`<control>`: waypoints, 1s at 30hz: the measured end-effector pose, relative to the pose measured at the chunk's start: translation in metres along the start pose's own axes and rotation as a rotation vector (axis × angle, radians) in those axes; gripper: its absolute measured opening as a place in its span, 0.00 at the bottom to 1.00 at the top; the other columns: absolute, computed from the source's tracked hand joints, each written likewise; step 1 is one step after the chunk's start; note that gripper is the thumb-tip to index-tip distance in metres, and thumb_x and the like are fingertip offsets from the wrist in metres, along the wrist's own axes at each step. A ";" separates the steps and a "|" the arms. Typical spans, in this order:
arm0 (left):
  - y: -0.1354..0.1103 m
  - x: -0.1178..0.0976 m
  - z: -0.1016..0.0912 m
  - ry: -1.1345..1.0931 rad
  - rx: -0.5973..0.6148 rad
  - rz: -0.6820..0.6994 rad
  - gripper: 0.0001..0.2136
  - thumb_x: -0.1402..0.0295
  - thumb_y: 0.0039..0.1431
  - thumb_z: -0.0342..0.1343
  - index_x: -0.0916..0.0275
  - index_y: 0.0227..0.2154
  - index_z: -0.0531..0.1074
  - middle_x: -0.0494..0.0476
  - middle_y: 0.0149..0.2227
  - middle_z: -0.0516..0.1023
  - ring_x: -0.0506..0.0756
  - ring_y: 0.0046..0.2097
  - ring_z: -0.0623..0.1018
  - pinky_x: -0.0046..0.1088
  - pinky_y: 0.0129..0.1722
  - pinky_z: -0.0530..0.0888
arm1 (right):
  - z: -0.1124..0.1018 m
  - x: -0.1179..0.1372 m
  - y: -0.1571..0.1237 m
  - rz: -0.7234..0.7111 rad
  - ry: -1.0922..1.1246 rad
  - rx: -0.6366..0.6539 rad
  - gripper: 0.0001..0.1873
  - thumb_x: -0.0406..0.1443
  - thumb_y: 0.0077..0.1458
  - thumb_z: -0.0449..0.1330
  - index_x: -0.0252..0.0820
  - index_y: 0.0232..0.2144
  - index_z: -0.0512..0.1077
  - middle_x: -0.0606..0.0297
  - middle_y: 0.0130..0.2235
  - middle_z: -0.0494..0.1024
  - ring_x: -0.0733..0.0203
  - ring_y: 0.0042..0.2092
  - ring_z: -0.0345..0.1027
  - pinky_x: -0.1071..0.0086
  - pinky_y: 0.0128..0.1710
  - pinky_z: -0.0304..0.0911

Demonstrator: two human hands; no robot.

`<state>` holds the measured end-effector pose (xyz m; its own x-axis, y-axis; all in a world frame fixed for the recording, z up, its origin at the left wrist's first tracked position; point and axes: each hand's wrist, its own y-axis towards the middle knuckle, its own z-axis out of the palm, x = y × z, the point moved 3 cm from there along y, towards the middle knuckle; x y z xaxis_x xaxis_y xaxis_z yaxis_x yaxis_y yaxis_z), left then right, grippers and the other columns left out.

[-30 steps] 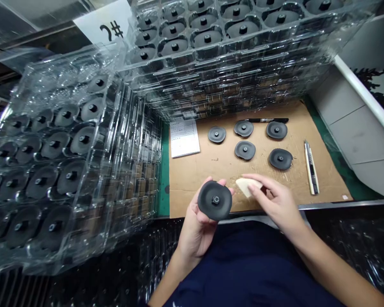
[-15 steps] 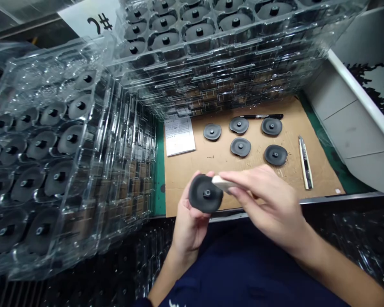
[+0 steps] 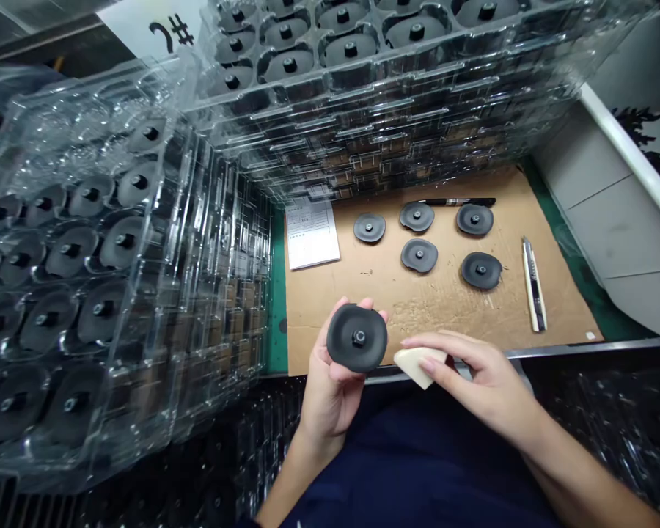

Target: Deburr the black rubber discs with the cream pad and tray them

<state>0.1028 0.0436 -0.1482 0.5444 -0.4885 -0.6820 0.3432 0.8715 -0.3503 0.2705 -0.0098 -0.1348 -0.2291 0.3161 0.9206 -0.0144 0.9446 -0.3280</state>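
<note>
My left hand (image 3: 330, 385) grips a black round disc (image 3: 357, 338) with a small hub in its middle, held face up above the near edge of the cardboard sheet (image 3: 363, 286). My right hand (image 3: 476, 374) pinches a cream wedge-shaped piece (image 3: 412, 362) just to the right of the disc, a little apart from it. Several more black discs (image 3: 419, 254) lie on the cardboard further back.
Tall stacks of clear plastic trays (image 3: 88, 242) filled with black discs stand at the left and along the back (image 3: 363, 88). A printed slip (image 3: 311, 232), a black pen (image 3: 456, 202) and a utility knife (image 3: 533, 282) lie on the cardboard. A white wall (image 3: 610, 191) borders the right.
My right hand brought the cream piece onto the disc's face half a second ago, then drew it back down to the right. The disc stays in my left hand.
</note>
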 end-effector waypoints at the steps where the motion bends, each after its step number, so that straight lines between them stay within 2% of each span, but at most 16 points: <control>1: 0.000 0.000 0.001 -0.005 0.006 -0.008 0.29 0.58 0.38 0.68 0.50 0.48 0.70 0.53 0.52 0.74 0.60 0.52 0.74 0.30 0.49 0.72 | 0.001 -0.001 0.000 0.009 0.001 0.006 0.11 0.39 0.57 0.56 0.56 0.42 0.73 0.72 0.43 0.77 0.63 0.44 0.70 0.75 0.32 0.63; 12: -0.009 0.000 0.005 -0.048 0.046 -0.019 0.29 0.57 0.40 0.65 0.51 0.49 0.69 0.53 0.54 0.72 0.61 0.54 0.72 0.31 0.51 0.71 | 0.006 -0.007 -0.001 0.024 -0.021 0.021 0.12 0.39 0.57 0.56 0.51 0.43 0.74 0.68 0.43 0.77 0.62 0.42 0.70 0.74 0.31 0.63; 21: -0.013 0.001 0.007 -0.027 0.037 -0.020 0.29 0.57 0.39 0.66 0.50 0.49 0.69 0.55 0.54 0.72 0.62 0.53 0.73 0.33 0.50 0.72 | 0.006 -0.004 -0.003 -0.045 -0.049 0.010 0.12 0.37 0.57 0.55 0.47 0.43 0.74 0.64 0.41 0.78 0.62 0.37 0.71 0.73 0.29 0.65; 30: -0.012 0.002 0.007 0.007 0.057 -0.016 0.28 0.54 0.41 0.64 0.49 0.49 0.69 0.55 0.55 0.71 0.63 0.53 0.73 0.37 0.53 0.70 | 0.004 -0.006 -0.003 -0.070 -0.070 0.001 0.12 0.38 0.57 0.55 0.47 0.43 0.74 0.64 0.43 0.77 0.61 0.41 0.71 0.73 0.31 0.66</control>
<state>0.1053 0.0315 -0.1408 0.5331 -0.5020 -0.6811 0.3954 0.8595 -0.3240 0.2677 -0.0151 -0.1406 -0.2947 0.2427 0.9243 -0.0340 0.9639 -0.2640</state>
